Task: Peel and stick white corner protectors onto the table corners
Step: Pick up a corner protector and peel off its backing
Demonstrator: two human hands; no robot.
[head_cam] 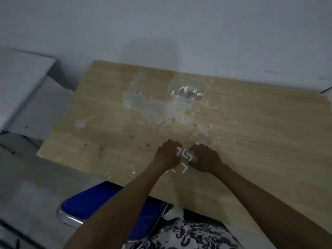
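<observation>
Left hand (168, 154) and right hand (206, 158) pinching a white corner protector (185, 154) between them, another protector (184, 168) on the wooden surface (251, 132) just below

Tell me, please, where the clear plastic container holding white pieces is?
In the head view, the clear plastic container stands on the far middle of the wooden table, beyond both hands, near the wall.

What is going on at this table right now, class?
A person sits at a worn wooden table and works with both hands close together. The left hand and the right hand hold small white L-shaped corner protectors between them, seemingly peeling one. Another protector lies on the table just below the hands. A clear plastic container farther back holds more white pieces. A blue chair stands at the left.
</observation>
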